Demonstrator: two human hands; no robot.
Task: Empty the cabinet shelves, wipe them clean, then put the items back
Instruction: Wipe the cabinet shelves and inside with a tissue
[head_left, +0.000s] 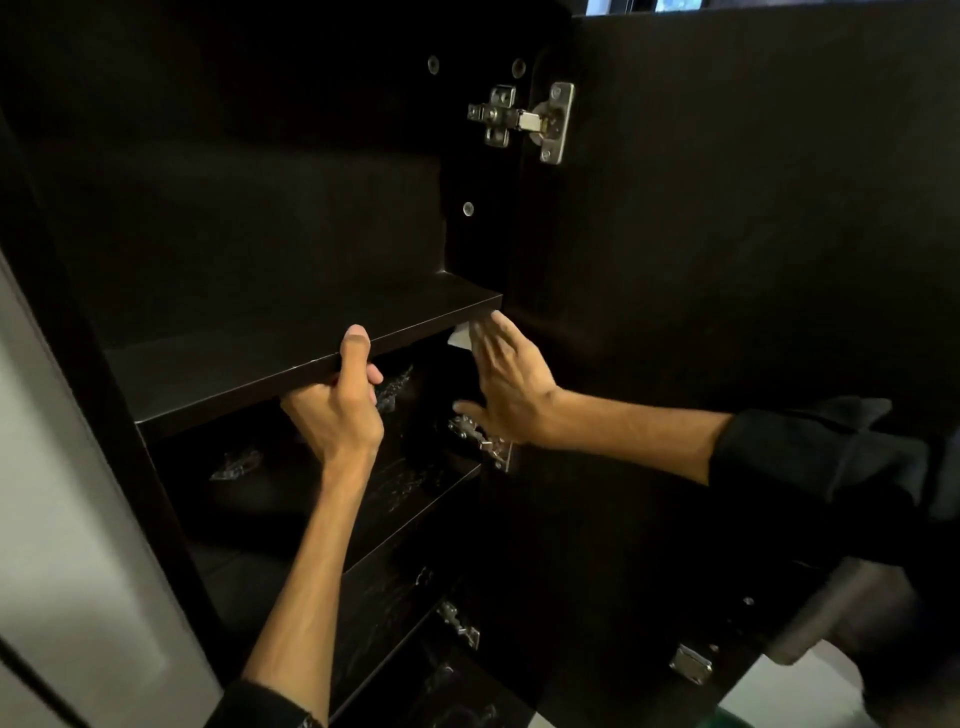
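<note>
Two hands work at the open dark wooden cabinet (727, 234). The left hand (337, 410) is curled around the front edge of the bare black upper shelf board (291, 338). The right hand (506, 387), fingers spread flat, presses what seems a white soft wiping cloth (460, 338) under that board's right end. The cloth is light and limp, so a flat palm suits it; the stiff shelf gives firm support.

The white cloth (461, 336) is mostly hidden behind the right hand (506, 387). Clear objects (236, 464) under the upper shelf (291, 358) are too dark to identify; the door (753, 260) runs off-frame.
</note>
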